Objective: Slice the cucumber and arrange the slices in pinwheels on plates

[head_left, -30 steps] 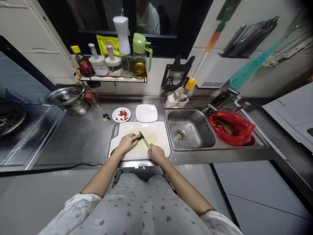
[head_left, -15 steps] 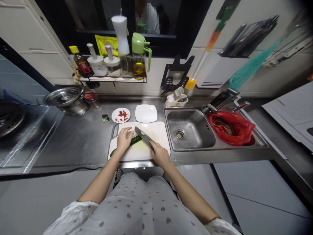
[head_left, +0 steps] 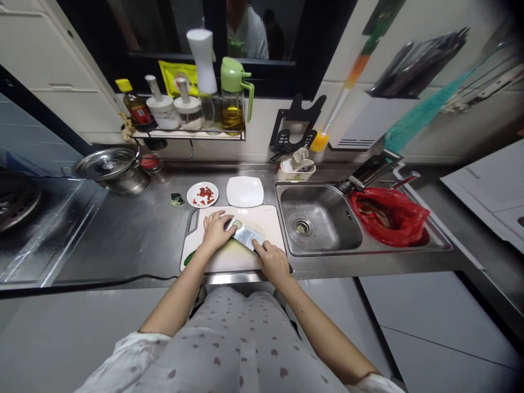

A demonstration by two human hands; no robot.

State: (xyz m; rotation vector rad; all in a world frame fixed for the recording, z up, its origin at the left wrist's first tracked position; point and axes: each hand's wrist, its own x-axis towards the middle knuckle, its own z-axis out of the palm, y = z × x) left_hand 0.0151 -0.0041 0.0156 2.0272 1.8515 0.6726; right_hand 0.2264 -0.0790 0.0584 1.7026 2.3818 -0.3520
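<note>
A knife [head_left: 246,237] lies over the white cutting board [head_left: 272,218], its broad blade turned flat so that its face shows. My right hand [head_left: 273,262] is closed on the handle, whose dark end sticks out beyond the palm. At the blade's far end my left hand [head_left: 218,230] touches the knife with its fingertips, beside a pale green cucumber slice [head_left: 237,224] on the blade. The dark green end of a cucumber [head_left: 189,258] shows at the board's left edge; my left hand and wrist hide other parts of the board.
Behind the board stand a plate of chopped red pieces [head_left: 196,200] and a white square plate [head_left: 244,191]. Green scraps [head_left: 177,200] lie to their left. A sink [head_left: 319,218] is at the right, with a red bag [head_left: 403,221] beyond. A lidded pot [head_left: 123,177] stands back left.
The knife has turned from nearly edge-on to flat. My left hand has moved right to the blade's tip, and the green cucumber length between the hands is no longer visible.
</note>
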